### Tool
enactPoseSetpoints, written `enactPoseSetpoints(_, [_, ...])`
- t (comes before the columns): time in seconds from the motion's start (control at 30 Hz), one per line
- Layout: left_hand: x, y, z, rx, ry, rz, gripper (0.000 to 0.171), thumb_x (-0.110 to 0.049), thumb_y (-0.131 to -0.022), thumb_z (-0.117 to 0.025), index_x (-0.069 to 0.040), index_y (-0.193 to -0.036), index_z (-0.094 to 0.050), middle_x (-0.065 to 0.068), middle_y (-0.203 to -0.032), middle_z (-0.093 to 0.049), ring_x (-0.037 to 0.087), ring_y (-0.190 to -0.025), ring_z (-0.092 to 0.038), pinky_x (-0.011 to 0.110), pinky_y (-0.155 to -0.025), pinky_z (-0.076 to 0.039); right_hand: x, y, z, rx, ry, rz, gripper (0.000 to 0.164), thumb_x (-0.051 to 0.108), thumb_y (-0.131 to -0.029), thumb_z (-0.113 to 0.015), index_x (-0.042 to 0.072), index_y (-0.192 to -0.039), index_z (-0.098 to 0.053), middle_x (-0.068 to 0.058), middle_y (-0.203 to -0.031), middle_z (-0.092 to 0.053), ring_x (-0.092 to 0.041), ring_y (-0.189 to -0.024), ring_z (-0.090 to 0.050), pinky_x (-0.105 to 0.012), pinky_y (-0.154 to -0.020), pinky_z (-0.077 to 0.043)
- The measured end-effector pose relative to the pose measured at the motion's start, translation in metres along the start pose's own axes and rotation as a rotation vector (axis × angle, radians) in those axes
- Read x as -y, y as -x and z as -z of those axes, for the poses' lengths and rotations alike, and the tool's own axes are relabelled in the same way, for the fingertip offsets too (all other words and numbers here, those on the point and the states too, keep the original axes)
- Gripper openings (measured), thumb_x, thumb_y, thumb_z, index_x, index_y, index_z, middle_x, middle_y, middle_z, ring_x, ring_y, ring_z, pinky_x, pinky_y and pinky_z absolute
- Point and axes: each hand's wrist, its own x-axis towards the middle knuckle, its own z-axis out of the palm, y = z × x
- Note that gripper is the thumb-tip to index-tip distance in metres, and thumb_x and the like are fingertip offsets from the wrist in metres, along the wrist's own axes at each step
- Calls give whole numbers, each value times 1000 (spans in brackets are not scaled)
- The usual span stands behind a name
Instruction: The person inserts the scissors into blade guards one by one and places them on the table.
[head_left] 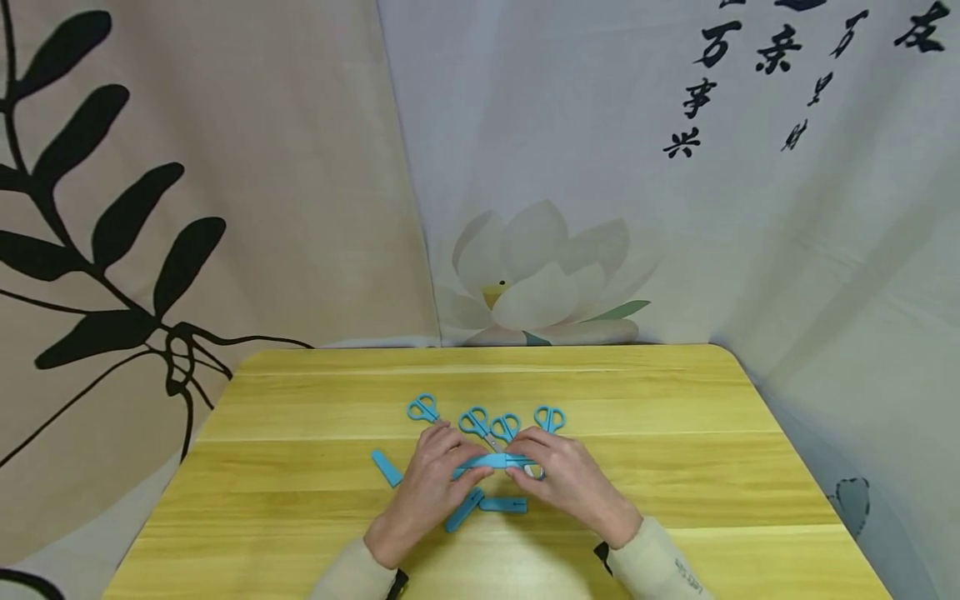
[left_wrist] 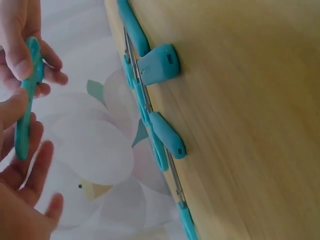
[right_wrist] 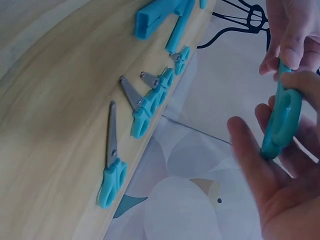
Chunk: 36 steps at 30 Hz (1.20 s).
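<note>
Over the middle of the table, my two hands hold a pair of small blue scissors (right_wrist: 287, 117) with a blue blade cover (head_left: 487, 461) over its blades. My left hand (head_left: 435, 473) pinches the cover between thumb and fingers. At the other end, my right hand (head_left: 566, 477) grips the looped handles. In the right wrist view the handles show between the right thumb and fingers, and the blades are hidden. Three loose blade covers lie close by: one (head_left: 386, 468) left of my left hand, two more (head_left: 464, 510) (head_left: 503, 504) below the hands.
Several uncovered scissors lie in a row beyond my hands, among them one at the left (head_left: 423, 407) and one at the right (head_left: 550, 418). The wooden table (head_left: 300, 467) ends at a printed cloth backdrop (head_left: 315, 167).
</note>
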Motion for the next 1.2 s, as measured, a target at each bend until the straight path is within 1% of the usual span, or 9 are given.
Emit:
enactPoseSetpoints(0.1, [-1, -1, -1, 36, -48, 30, 25, -27, -80, -90, -15, -99, -78, -3, -99, -70, 17, -98, -65, 60, -110, -40, -3, 3, -1, 14, 45, -23, 24, 17, -83, -88, 11, -103, -76, -1, -109, -73, -14, -92, -73, -28, -73, -61])
enactPoseSetpoints(0.23, [1, 1, 1, 105, -83, 90, 50, -39, -78, -90, -11, -117, -75, 5, -122, -70, 27, -118, -62, 65, -112, -36, -7, 8, 0, 33, 89, -62, 26, 18, -83, -89, 11, -106, -76, -3, -114, -74, -18, -98, -73, -33, -78, -62])
enactPoseSetpoints(0.37, [5, 7, 7, 165, -116, 160, 74, -52, -84, -82, -9, -141, -62, 11, -149, -56, 37, -139, -49, 69, -115, -30, -11, 12, 3, 37, 96, -107, 26, 19, -84, -88, 12, -106, -77, -5, -116, -74, -22, -103, -73, -38, -82, -62])
enactPoseSetpoints(0.5, [10, 13, 14, 205, -133, 215, 86, -67, -90, -66, -10, -153, -49, 11, -164, -38, 38, -151, -32, 69, -118, -23, -16, 14, 7, 40, 86, -148, 27, 19, -84, -88, 10, -107, -78, -7, -119, -74, -26, -110, -72, -42, -88, -61])
enactPoseSetpoints(0.6, [13, 17, 19, 216, -139, 241, 88, -66, -90, -67, -10, -155, -46, 12, -167, -32, 37, -153, -27, 68, -119, -19, -20, 16, 11, 42, 87, -164, 27, 18, -84, -88, 10, -107, -78, -8, -120, -74, -26, -113, -71, -42, -91, -59])
enactPoseSetpoints(0.77, [21, 22, 27, 195, -153, 258, 87, -53, -85, -78, -8, -152, -47, 14, -166, -32, 42, -150, -30, 71, -118, -17, -29, 20, 18, 19, 73, -169, 26, 14, -84, -88, 9, -106, -77, -9, -119, -74, -28, -112, -71, -42, -91, -59])
enactPoseSetpoints(0.9, [27, 26, 34, 186, -169, 271, 87, -56, -88, -75, -6, -153, -45, 16, -166, -33, 45, -150, -30, 72, -117, -17, -37, 25, 25, 4, 64, -189, 27, 12, -83, -88, 6, -107, -77, -11, -118, -74, -32, -113, -71, -46, -91, -59])
enactPoseSetpoints(1.03, [32, 32, 39, 186, -179, 293, 89, -60, -88, -72, -6, -153, -45, 19, -164, -34, 46, -150, -28, 73, -117, -17, -44, 31, 33, 16, 73, -247, 27, 14, -85, -87, 6, -108, -77, -12, -119, -74, -35, -117, -68, -51, -93, -57])
enactPoseSetpoints(1.2, [38, 40, 46, 196, -179, 324, 90, -60, -89, -72, -6, -154, -44, 19, -166, -30, 44, -152, -25, 73, -117, -17, -57, 40, 41, 42, 68, -316, 26, 14, -88, -85, 7, -111, -77, -10, -120, -74, -37, -121, -66, -55, -96, -55])
